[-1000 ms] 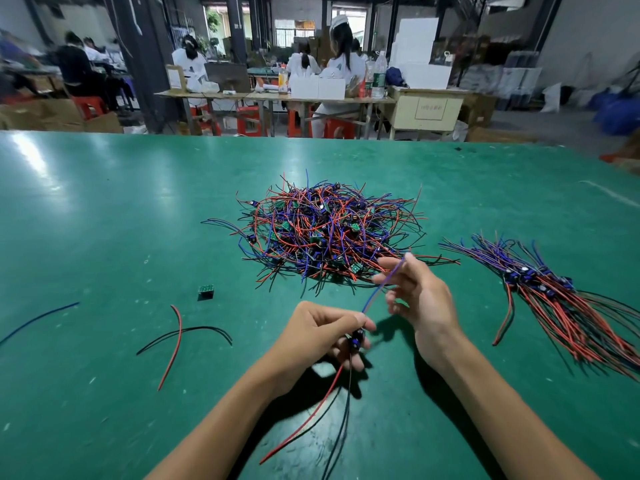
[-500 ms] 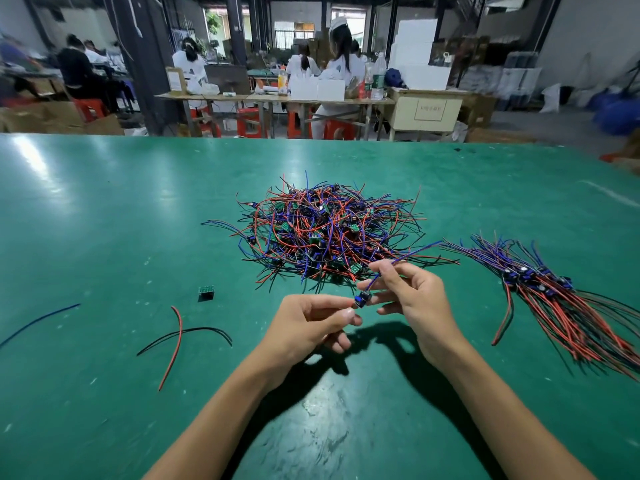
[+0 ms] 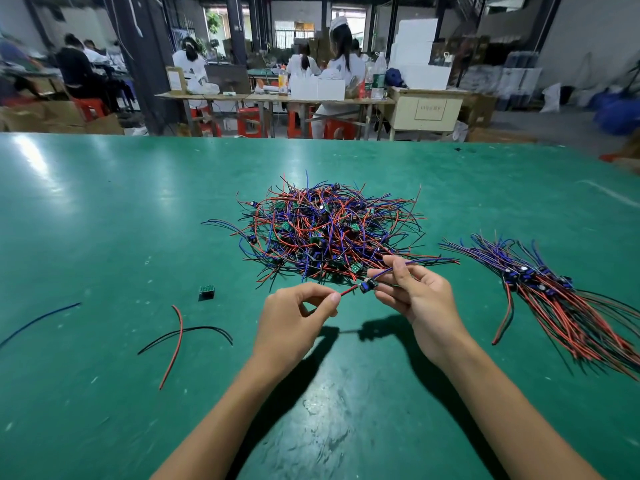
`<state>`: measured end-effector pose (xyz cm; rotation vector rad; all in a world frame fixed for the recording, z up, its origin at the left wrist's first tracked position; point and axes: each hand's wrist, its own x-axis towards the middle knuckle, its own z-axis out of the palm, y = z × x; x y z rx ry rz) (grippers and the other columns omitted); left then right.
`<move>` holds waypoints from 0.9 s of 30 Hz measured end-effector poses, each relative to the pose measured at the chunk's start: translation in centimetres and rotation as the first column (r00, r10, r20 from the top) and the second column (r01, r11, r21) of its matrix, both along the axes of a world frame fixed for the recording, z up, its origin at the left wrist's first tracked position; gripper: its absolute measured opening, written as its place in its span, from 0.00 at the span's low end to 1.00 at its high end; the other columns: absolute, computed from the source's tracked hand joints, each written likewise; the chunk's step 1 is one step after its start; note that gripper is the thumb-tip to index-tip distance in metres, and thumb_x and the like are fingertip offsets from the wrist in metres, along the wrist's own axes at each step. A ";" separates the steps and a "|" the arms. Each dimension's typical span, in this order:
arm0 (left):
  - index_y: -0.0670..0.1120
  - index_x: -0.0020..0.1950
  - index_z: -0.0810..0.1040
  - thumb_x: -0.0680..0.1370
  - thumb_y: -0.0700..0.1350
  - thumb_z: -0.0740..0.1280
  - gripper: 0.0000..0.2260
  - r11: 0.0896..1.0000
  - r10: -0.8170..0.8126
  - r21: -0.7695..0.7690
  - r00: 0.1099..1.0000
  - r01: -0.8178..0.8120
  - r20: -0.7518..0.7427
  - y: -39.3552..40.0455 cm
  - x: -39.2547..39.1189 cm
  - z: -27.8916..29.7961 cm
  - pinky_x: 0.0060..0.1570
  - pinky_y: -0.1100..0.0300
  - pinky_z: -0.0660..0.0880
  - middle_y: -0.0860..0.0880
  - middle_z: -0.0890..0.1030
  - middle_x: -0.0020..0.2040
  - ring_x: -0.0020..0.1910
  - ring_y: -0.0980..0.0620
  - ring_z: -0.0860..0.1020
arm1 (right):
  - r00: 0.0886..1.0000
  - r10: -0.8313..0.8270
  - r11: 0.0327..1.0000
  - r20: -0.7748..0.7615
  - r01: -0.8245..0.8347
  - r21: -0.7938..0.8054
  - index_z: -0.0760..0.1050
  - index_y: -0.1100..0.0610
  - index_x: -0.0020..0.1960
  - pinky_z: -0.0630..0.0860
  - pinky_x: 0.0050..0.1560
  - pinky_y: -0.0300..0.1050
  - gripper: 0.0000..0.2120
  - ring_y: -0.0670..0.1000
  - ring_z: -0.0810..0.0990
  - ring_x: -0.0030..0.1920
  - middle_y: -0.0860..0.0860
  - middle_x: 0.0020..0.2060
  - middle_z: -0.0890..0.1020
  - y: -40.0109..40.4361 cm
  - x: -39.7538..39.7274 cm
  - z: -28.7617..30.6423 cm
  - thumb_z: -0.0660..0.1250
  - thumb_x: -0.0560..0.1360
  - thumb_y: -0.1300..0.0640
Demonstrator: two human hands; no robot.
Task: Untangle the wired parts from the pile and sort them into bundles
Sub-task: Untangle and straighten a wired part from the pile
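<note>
Both hands stretch 1 wired part.

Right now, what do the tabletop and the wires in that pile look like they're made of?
The tabletop looks like a green rubber or vinyl mat, semi-glossy: light glares off it and scuffs show near the arms. The wires in the pile look like thin plastic-coated leads in red, blue and black, bending freely; the metal inside isn't visible. Small green pieces among them look like circuit boards.

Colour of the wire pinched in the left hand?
Red wire in left hand, head view.
</note>
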<state>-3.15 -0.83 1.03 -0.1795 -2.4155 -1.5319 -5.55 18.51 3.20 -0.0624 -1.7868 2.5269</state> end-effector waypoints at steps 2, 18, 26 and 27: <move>0.55 0.43 0.85 0.77 0.52 0.73 0.04 0.995 0.063 -0.078 0.997 -0.065 -0.033 -0.1 0.0 -0.1 0.39 0.59 0.76 0.60 0.84 0.37 0.30 0.59 0.75 | 1.000 -0.022 0.999 -0.001 0.022 -0.024 0.79 0.57 0.54 0.81 0.39 0.36 0.08 0.47 0.87 0.40 0.55 0.45 0.88 0.2 -0.2 0.1 0.64 0.82 0.54; 0.56 0.41 0.83 0.80 0.55 0.67 0.10 0.990 0.066 -0.112 0.986 -0.084 -0.151 -0.1 0.0 -0.5 0.37 0.56 0.71 0.59 0.80 0.35 0.34 0.60 0.73 | 0.992 -0.125 0.992 -0.014 0.125 -0.029 0.79 0.58 0.44 0.80 0.35 0.34 0.16 0.47 0.86 0.35 0.54 0.36 0.86 0.3 -0.2 0.4 0.73 0.68 0.45; 0.53 0.44 0.84 0.79 0.53 0.69 0.07 0.987 0.069 -0.129 0.982 -0.093 -0.178 -0.1 0.0 -0.5 0.38 0.59 0.68 0.59 0.79 0.35 0.34 0.62 0.73 | 0.989 -0.146 0.989 0.005 0.146 -0.011 0.81 0.58 0.49 0.79 0.33 0.34 0.18 0.49 0.87 0.37 0.56 0.39 0.87 0.4 -0.3 0.2 0.72 0.68 0.44; 0.53 0.44 0.84 0.79 0.53 0.70 0.07 0.988 0.066 -0.128 0.982 -0.089 -0.178 -0.1 0.0 -0.5 0.38 0.59 0.69 0.59 0.80 0.35 0.35 0.62 0.73 | 0.989 -0.145 0.989 0.003 0.145 -0.019 0.81 0.58 0.49 0.80 0.33 0.34 0.17 0.49 0.87 0.37 0.55 0.38 0.87 0.4 -0.3 0.2 0.72 0.69 0.45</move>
